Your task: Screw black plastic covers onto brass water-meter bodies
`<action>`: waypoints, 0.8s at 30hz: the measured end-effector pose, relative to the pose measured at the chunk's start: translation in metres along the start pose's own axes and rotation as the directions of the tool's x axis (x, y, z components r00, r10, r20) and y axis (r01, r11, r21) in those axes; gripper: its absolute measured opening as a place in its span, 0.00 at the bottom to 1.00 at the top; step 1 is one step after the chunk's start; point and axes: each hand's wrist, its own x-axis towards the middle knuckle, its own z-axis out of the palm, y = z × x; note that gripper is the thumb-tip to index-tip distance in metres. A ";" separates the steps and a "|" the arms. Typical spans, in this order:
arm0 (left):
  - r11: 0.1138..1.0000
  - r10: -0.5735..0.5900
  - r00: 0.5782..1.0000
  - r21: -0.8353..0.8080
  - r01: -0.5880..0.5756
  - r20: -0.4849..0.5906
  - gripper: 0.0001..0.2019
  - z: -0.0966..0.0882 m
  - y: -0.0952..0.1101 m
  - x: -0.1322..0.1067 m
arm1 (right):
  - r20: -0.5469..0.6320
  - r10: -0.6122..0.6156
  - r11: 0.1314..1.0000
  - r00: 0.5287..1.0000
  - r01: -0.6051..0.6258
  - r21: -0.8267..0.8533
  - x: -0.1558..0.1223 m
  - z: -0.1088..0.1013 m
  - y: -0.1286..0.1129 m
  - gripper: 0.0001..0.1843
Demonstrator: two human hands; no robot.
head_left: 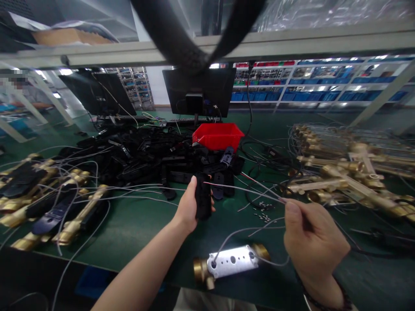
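Note:
My left hand (pixel 188 203) is wrapped round a black plastic housing (pixel 203 198), held upright above the green bench. Pinched between the thumb and fingers of my right hand (pixel 313 233) is a thin grey cable (pixel 253 189), whose end reaches across to the top part of the housing. Below both hands lies a brass pipe fitting (pixel 262 250) with a silver metal plate (pixel 231 261) on it. Grey wires come out of holes near both ends of that plate. Small screws (pixel 264 212) lie scattered on the bench between my hands.
Black plastic parts (pixel 129 160) are heaped behind my left hand, beside a red bin (pixel 218 136). Brass fittings with cables lie at left (pixel 66 216) and are piled at right (pixel 356 172). Monitors (pixel 199 93) stand at the back. A blurred black loop (pixel 197 56) hangs overhead.

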 end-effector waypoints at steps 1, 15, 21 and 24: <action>1.000 0.004 1.000 0.002 -0.004 -0.001 0.22 0.000 0.000 0.000 | 0.006 -0.010 1.000 1.000 0.010 -0.016 0.000 0.000 0.000 0.06; 0.989 0.076 0.997 0.128 -0.078 0.019 0.30 -0.005 -0.006 0.002 | 0.016 -0.020 0.997 1.000 0.021 -0.077 -0.001 0.000 0.003 0.07; 0.980 0.078 0.997 0.182 -0.081 0.021 0.29 -0.004 -0.005 -0.002 | 0.126 -0.107 0.994 0.986 0.106 0.011 -0.001 0.002 0.000 0.06; 0.985 0.042 0.998 0.167 -0.050 0.051 0.30 -0.003 -0.004 -0.003 | 0.215 -0.145 0.988 0.966 0.131 0.080 -0.002 0.004 -0.002 0.07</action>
